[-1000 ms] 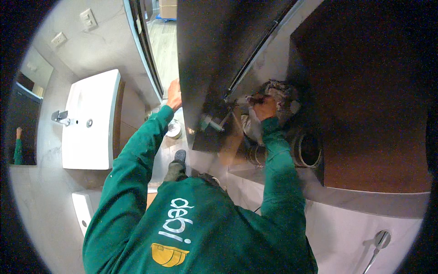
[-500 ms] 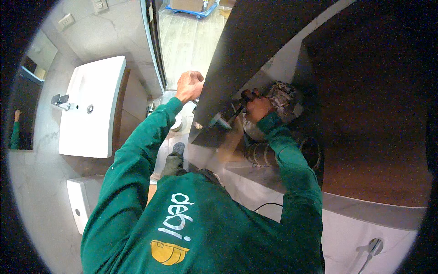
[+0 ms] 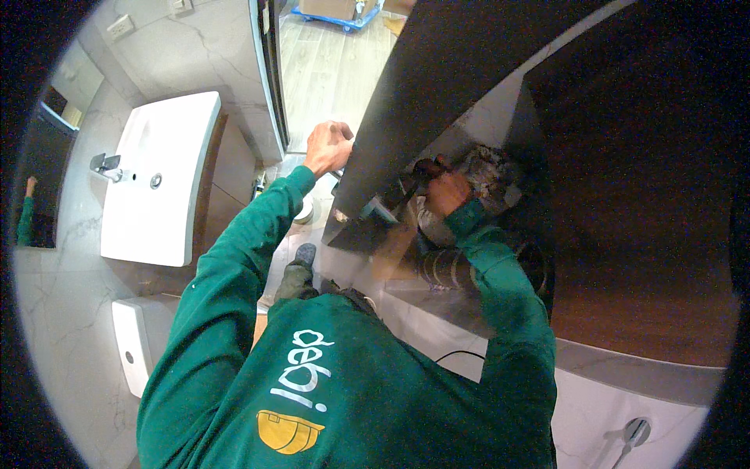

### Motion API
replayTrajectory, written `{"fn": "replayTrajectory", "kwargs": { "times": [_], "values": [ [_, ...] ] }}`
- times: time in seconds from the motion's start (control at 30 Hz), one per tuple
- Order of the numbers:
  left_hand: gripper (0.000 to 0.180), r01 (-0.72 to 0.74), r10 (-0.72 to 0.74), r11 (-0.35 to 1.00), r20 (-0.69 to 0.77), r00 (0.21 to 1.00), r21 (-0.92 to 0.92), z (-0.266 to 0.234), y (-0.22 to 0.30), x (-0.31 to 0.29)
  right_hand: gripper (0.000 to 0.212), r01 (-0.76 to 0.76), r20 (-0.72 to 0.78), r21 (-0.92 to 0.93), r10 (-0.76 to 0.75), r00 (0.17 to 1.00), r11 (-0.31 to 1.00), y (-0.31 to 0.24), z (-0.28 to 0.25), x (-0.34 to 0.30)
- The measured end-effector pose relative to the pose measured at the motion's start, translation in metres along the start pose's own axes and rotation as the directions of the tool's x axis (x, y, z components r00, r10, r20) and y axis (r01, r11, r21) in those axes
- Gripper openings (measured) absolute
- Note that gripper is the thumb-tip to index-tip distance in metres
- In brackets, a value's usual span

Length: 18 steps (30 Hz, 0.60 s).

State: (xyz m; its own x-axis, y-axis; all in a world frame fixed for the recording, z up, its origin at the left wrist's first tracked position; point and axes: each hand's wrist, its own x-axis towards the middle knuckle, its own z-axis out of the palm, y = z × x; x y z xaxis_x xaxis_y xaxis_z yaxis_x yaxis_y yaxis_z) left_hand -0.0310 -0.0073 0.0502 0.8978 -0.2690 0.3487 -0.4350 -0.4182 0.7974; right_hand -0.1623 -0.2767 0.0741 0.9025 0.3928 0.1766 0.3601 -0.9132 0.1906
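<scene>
My left hand (image 3: 330, 147) is closed at the near edge of a large dark panel (image 3: 437, 70), fingers bent and partly hidden behind it. On the panel's other side, in shadow, my right hand (image 3: 449, 193) is closed around a dark-handled tool (image 3: 408, 190). The tool's pale end (image 3: 380, 210) points left toward the panel; its exact kind is hard to make out. Just beyond the right hand is a crumpled, silvery bundle (image 3: 492, 176). A ribbed flexible tube (image 3: 445, 270) lies below the right forearm.
A white washbasin (image 3: 160, 211) with a tap (image 3: 105, 166) is at the left, above a white toilet tank (image 3: 130, 348). A brown wood-grain surface (image 3: 633, 234) fills the right. Beyond the doorway stands a blue wheeled dolly (image 3: 344, 21). A wall fitting (image 3: 637, 431) sits lower right.
My right hand and the tool have shifted very slightly. My left hand stays at the panel's edge, and the whole view has tilted a little.
</scene>
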Motion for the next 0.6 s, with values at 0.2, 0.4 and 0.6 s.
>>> {"fn": "replayTrajectory", "kwargs": {
  "times": [0.2,0.4,0.6],
  "values": [
    [0.031,0.013,-0.017,0.997,0.053,0.998,0.073,0.001,-0.014,0.012,0.035,-0.151,0.363,-0.147,0.195,0.911,0.978,0.039,0.023,0.0],
    [0.025,-0.031,0.034,0.995,-0.029,0.999,0.096,0.016,-0.034,0.018,0.025,0.006,-0.063,-0.032,-0.008,0.998,0.999,0.05,0.018,-0.002],
    [0.032,-0.019,0.016,0.997,0.043,0.999,0.076,0.001,-0.016,0.012,0.038,-0.057,0.045,-0.047,0.059,0.997,0.997,0.014,0.019,0.018]
  ]
}}
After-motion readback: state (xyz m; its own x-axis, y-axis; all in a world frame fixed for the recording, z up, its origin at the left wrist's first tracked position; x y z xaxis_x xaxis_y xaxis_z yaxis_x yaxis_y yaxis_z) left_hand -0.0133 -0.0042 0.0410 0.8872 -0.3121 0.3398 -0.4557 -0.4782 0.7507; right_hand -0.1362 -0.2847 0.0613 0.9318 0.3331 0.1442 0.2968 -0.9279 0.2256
